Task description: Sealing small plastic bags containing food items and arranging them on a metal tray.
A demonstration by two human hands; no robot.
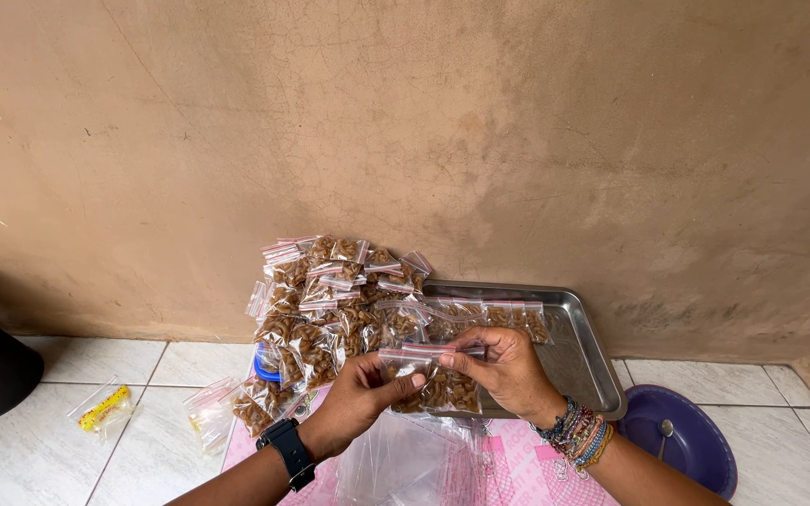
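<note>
Head view: left hand (360,394) and right hand (508,367) both pinch the top strip of a small clear zip bag (431,377) filled with brown snack pieces, held between them. Sealing step, I judge; next calls for pressing along the strip. Pile of filled bags (330,309) just beyond left hand, steel tray (578,351) behind right.

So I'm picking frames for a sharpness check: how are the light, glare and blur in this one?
Head view: soft, even daylight, only faint shadows under the hands. Mild glare on the steel tray and on the pile of bags. The bag pinched between left hand and right hand is sharp, no motion blur. Wide-lens bending shows at the edges, where the floor line curves.
</note>
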